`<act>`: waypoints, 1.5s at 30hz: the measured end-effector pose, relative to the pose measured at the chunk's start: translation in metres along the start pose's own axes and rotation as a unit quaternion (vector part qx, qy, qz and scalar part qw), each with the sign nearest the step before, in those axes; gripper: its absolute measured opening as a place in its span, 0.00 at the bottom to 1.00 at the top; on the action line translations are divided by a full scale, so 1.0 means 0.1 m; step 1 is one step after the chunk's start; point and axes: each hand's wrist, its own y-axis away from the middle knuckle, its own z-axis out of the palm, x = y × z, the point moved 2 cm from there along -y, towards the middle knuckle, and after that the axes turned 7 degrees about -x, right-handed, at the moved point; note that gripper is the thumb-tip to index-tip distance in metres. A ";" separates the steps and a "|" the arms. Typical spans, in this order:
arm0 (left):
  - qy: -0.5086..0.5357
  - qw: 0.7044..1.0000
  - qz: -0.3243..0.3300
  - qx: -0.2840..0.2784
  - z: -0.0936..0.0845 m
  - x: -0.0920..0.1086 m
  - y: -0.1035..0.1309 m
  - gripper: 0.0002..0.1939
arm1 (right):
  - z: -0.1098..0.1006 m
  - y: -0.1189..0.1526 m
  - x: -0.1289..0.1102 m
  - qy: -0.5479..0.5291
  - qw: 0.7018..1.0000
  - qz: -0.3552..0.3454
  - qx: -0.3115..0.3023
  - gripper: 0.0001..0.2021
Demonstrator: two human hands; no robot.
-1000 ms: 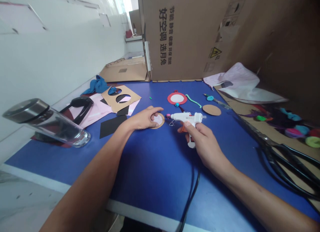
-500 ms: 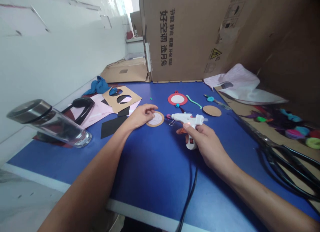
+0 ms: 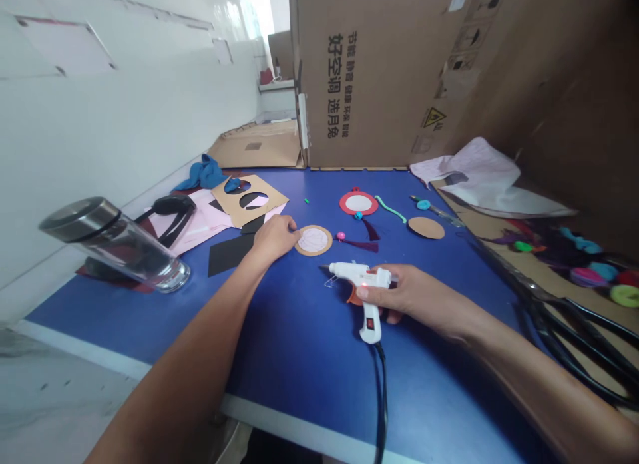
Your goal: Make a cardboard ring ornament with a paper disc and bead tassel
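Note:
My right hand [image 3: 397, 292] is wrapped around a white hot glue gun [image 3: 370, 314] with an orange trigger and a lit red light. Its dark nozzle points left, over the blue table and apart from the disc. At the left rim of a round cardboard disc [image 3: 328, 244] with a white, wrinkled centre, my left hand [image 3: 273, 241] has its fingers closed on the edge; the fingertips are partly hidden. Just beyond the gun lies a dark red tassel [image 3: 362, 245] with a pink bead [image 3: 341, 236]. Further back is a red-rimmed round piece [image 3: 358, 203] with a blue bead and tassel.
A glass bottle [image 3: 150, 261] leans in view at the left, by cut cardboard [image 3: 244, 211] and black paper [image 3: 227, 254]. A plain cardboard oval [image 3: 426, 228] and green pipe cleaner [image 3: 392, 210] lie right of centre. Large scissors [image 3: 554, 304] rest at the right. The gun's cord [image 3: 382, 397] crosses the front edge.
The glue gun in my right hand has moved back toward me, away from the disc and tassel. My left hand has drawn left from over the disc to its rim, uncovering the white centre.

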 end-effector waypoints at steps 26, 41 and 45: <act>0.024 0.997 -0.020 -0.073 -0.10 -0.04 0.11 0.13 | -0.28 -1.42 -1.02 0.380 0.909 -0.022 0.171 0.12; -0.003 0.998 -0.013 -0.058 -0.11 0.02 0.16 0.08 | -0.25 -1.58 -0.95 0.335 0.935 0.042 0.104 0.05; -0.007 0.998 -0.013 -0.056 -0.09 0.02 0.15 0.09 | -0.32 -1.57 -0.91 0.338 0.934 0.034 0.110 0.05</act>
